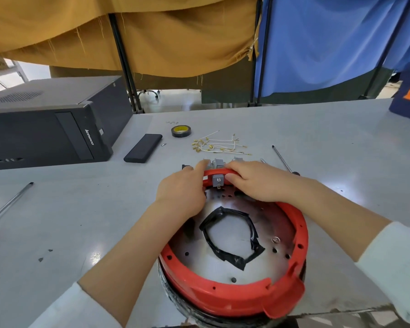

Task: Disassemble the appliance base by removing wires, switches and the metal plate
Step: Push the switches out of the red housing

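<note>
Hands met at the far rim of the red appliance base [232, 297], which sat on the desk [81, 221] in the lower centre of the frame. Left hand [182, 192] curled its fingers [200, 166] over the rim just left of a grey switch [217, 181]. Right hand [256, 181] gripped the rim, thumb touching the switch's right side. Below them lay the metal plate [225, 235]. Loose wires [216, 145] lay beyond, toward the upper centre.

The appliance base [232, 268] is set on the tabletop [69, 221] nearest the viewer. Behind it, wires [219, 146] are laid, with a tape roll [181, 131] further back and a computer case [45, 124] at far left.
</note>
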{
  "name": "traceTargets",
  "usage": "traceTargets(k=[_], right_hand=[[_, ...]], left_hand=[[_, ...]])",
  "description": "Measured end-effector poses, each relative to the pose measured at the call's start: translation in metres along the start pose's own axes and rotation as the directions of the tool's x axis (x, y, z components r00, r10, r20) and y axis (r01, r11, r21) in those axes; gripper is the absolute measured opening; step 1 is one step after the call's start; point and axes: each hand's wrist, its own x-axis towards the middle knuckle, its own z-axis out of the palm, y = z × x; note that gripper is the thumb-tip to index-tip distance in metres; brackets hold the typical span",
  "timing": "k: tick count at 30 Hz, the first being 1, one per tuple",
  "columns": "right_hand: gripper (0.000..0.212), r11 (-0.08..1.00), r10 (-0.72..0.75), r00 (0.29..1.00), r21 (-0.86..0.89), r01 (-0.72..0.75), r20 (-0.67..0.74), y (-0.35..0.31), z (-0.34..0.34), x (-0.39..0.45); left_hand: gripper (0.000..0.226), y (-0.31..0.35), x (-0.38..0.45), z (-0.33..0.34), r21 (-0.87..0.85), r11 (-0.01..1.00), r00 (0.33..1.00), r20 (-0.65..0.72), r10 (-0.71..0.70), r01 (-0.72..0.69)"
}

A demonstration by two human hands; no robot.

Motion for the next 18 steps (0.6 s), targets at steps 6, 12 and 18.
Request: traceTargets(k=[6, 12, 18], right_hand=[[0.021, 0.993, 0.015, 0.995, -0.119, -0.003, 0.101, -0.014, 0.002, 0.016], [0.022, 0.964, -0.026, 0.997, -0.266, 0.004, -0.078, -0.012, 0.016, 0.008], [0.027, 0.949, -0.068, 0.993, -0.313, 0.034, -0.099, -0.012, 0.018, 0.009]], left_hand=[[0.037, -0.005, 0.006, -0.019, -0.069, 0.998, 0.974, 0.224, 0.014, 0.002], [0.013, -0.007, 0.005, -0.008, -0.037, 0.994, 0.991, 0.075, 0.108, -0.106], [0.014, -0.009, 0.008, 0.001, 0.018, 0.995, 0.995, -0.015, 0.100, -0.100]])
